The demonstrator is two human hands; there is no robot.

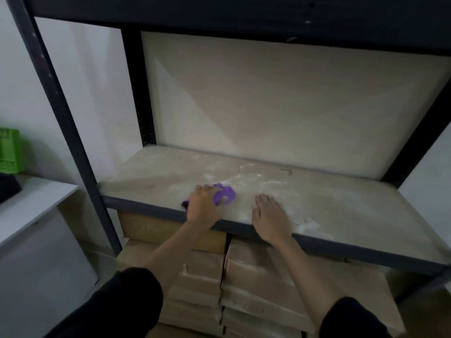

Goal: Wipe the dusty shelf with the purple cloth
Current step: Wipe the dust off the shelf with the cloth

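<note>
Peeking from under left hand (203, 203): purple cloth (225, 194).

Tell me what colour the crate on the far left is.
Green; the crate shows at the head view's left edge.

This looks like a storeroom: a dark metal rack (80, 152) whose bare, dusty shelf (341, 206) lies under the left hand (202, 203), brown cardboard cartons (258, 272) stacked just below that hand, a green plastic crate (9, 150) far off to its left, and a plain white wall (92, 93) beyond.
</note>
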